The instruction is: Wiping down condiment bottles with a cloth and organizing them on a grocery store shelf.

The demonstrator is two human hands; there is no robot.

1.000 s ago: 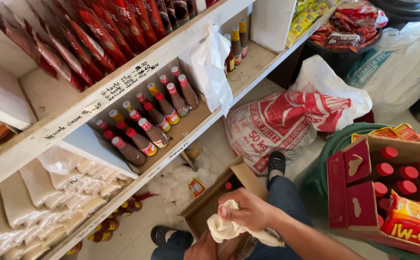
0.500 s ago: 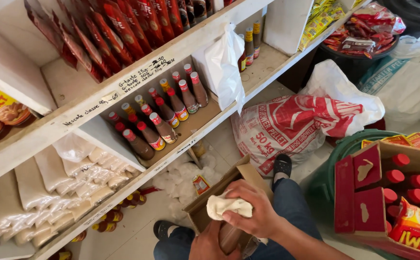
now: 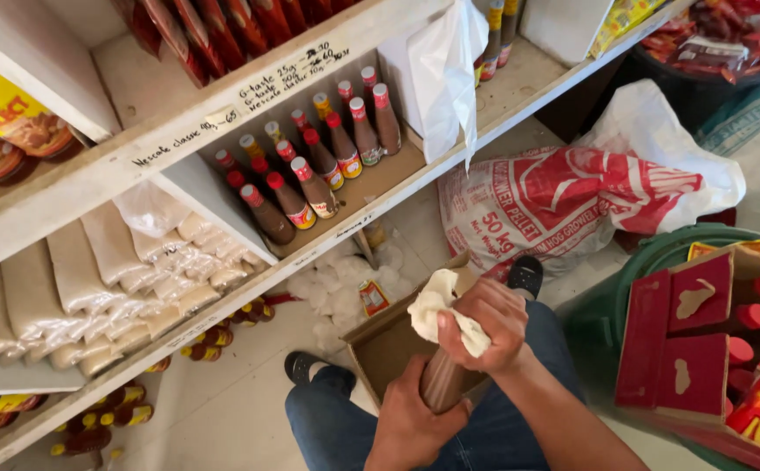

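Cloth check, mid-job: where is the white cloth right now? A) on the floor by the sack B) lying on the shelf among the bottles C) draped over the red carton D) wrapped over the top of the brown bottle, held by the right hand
D: the right hand presses the white cloth over the top of the brown bottle, whose lower part the left hand holds in its grip.

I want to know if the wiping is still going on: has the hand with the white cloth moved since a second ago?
Yes. The right hand with the white cloth has lifted off the open cardboard box onto the bottle's top.
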